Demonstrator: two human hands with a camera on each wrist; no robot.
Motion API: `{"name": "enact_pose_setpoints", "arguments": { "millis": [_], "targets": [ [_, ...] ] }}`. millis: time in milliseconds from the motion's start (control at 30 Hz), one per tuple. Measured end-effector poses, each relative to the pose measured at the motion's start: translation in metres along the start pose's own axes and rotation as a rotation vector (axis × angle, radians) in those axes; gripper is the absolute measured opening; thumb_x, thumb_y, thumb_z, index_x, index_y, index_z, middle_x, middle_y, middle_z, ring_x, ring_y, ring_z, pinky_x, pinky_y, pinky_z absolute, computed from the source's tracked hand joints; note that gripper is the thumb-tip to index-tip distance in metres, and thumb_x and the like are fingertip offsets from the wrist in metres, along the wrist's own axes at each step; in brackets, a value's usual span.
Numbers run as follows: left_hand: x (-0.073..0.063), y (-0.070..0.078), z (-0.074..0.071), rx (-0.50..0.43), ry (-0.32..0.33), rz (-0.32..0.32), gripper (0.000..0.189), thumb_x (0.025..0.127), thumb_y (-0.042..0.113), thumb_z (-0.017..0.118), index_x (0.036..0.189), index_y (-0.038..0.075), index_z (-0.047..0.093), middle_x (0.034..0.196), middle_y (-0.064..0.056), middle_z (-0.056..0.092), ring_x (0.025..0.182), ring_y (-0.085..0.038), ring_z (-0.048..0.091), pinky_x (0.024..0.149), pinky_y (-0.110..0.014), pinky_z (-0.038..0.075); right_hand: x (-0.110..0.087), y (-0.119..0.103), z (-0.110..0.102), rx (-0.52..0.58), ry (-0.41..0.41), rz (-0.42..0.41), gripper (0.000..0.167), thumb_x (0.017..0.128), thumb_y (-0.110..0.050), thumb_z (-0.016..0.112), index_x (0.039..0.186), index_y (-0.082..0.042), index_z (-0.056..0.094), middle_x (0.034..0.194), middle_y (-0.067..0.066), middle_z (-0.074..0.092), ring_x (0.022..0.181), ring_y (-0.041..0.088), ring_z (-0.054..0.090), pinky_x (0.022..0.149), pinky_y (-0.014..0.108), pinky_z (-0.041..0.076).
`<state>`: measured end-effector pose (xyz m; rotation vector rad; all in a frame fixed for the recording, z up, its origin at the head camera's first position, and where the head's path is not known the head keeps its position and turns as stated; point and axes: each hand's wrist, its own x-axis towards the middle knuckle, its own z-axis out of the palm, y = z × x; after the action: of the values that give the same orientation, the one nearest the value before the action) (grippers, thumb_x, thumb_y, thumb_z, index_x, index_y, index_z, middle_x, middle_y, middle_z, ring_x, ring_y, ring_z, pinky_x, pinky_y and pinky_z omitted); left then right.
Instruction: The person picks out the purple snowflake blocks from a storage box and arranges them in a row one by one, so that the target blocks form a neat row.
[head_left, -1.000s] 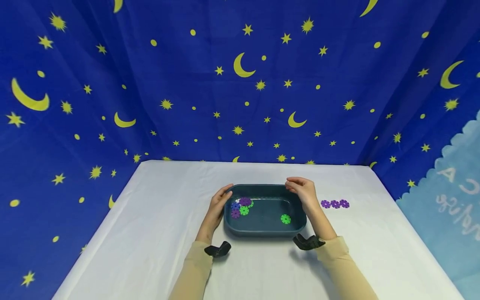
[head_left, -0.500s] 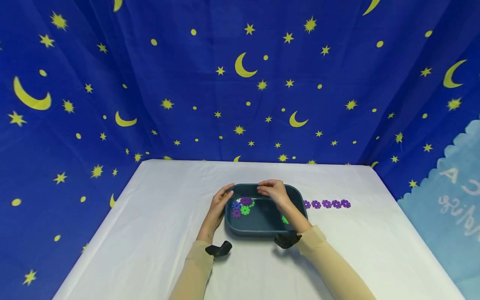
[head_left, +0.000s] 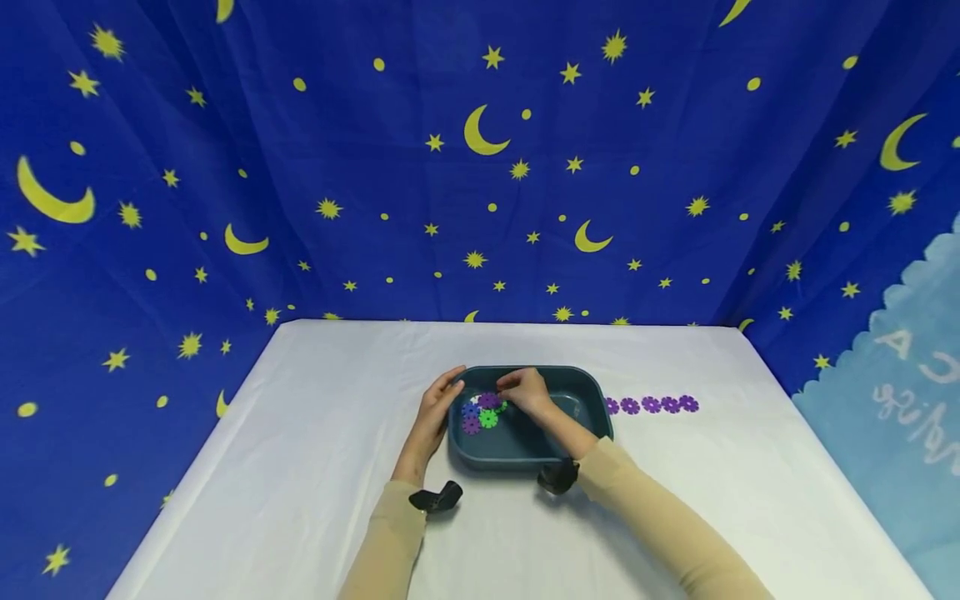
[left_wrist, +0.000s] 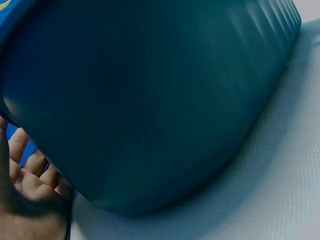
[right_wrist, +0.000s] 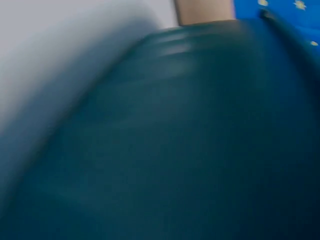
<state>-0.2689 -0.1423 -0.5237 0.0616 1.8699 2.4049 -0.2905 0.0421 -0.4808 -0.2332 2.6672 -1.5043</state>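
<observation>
A dark teal plastic tub (head_left: 517,462) stands on the white table in the head view. My left hand (head_left: 437,408) grips its left end, thumb by the rim; bent fingers (left_wrist: 37,162) show past the tub's edge in the left wrist view. My right hand (head_left: 528,392) reaches into the tub with bent fingers. Its fingertips are at the right edge of a purple notched disc (head_left: 487,401), which lies in the pile; no held piece shows. Beside it lie a bright green disc (head_left: 488,419), a blue disc (head_left: 470,410) and another purple disc (head_left: 471,426).
A row of several purple notched discs (head_left: 651,405) runs rightward from the tub's right side on the white tablecloth (head_left: 337,433). Blue star-patterned curtains (head_left: 390,167) surround the table. The right wrist view is blurred and shows mostly the tub's outer wall (right_wrist: 165,130).
My right hand has moved left from the tub's right rim to the disc pile. More of the purple row now shows. The right arm now covers the separate green disc. My left hand stays put.
</observation>
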Motion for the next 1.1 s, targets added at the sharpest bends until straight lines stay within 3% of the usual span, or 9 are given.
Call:
{"name": "enact_pose_setpoints", "arguments": {
  "millis": [233,500,667,767,867,1100],
  "targets": [
    [0.003,-0.01,-0.001,-0.013,0.032,0.019,0.045,0.099,0.018,0.051,0.141,0.005,0.044,0.138,-0.015,0.047,0.12,-0.023,0.047,0.09,-0.019,0.044,-0.003,0.008,0.013,-0.07,0.023,-0.122,0.026,0.065,0.009,0.078,0.09,0.01,0.071,0.087,0.023,0.072,0.076,0.03,0.069,0.065,0.032,0.056],
    [0.003,-0.013,0.0,0.003,0.05,0.036,0.044,0.097,0.02,0.054,0.138,0.005,0.048,0.124,0.002,0.055,0.107,-0.008,0.05,0.086,-0.016,0.045,-0.004,0.012,0.018,-0.106,-0.022,-0.183,0.026,0.063,0.01,0.08,0.088,0.009,0.071,0.084,0.021,0.072,0.071,0.024,0.066,0.061,0.029,0.054],
    [0.004,-0.012,0.0,-0.01,0.048,0.055,0.043,0.097,0.018,0.053,0.137,0.004,0.049,0.12,-0.005,0.055,0.101,-0.01,0.052,0.08,-0.017,0.046,-0.003,0.012,0.019,-0.112,-0.029,-0.192,0.019,0.065,0.009,0.079,0.082,0.007,0.071,0.077,0.017,0.07,0.065,0.014,0.061,0.057,0.02,0.049],
    [0.004,-0.013,-0.001,-0.03,0.044,0.052,0.042,0.098,0.017,0.053,0.137,0.004,0.049,0.121,-0.009,0.054,0.1,-0.012,0.053,0.079,-0.017,0.047,-0.003,0.011,0.02,-0.105,-0.041,-0.184,0.016,0.066,0.009,0.078,0.08,0.007,0.071,0.073,0.017,0.069,0.061,0.009,0.057,0.054,0.017,0.046],
    [0.004,-0.013,-0.001,-0.031,0.044,0.053,0.042,0.098,0.016,0.053,0.138,0.003,0.048,0.121,-0.011,0.054,0.1,-0.012,0.052,0.078,-0.017,0.046,-0.001,0.011,0.019,-0.057,-0.072,-0.124,0.016,0.066,0.01,0.077,0.081,0.008,0.072,0.073,0.019,0.069,0.061,0.012,0.06,0.056,0.021,0.049],
    [0.004,-0.013,0.0,-0.016,0.045,0.054,0.044,0.097,0.018,0.054,0.138,0.002,0.047,0.117,-0.007,0.057,0.104,-0.016,0.055,0.08,-0.018,0.048,0.018,0.038,0.02,0.119,-0.096,-0.001,0.017,0.069,-0.008,0.084,0.082,-0.003,0.075,0.071,0.007,0.071,0.064,0.014,0.065,0.061,0.028,0.054]
  ]
}}
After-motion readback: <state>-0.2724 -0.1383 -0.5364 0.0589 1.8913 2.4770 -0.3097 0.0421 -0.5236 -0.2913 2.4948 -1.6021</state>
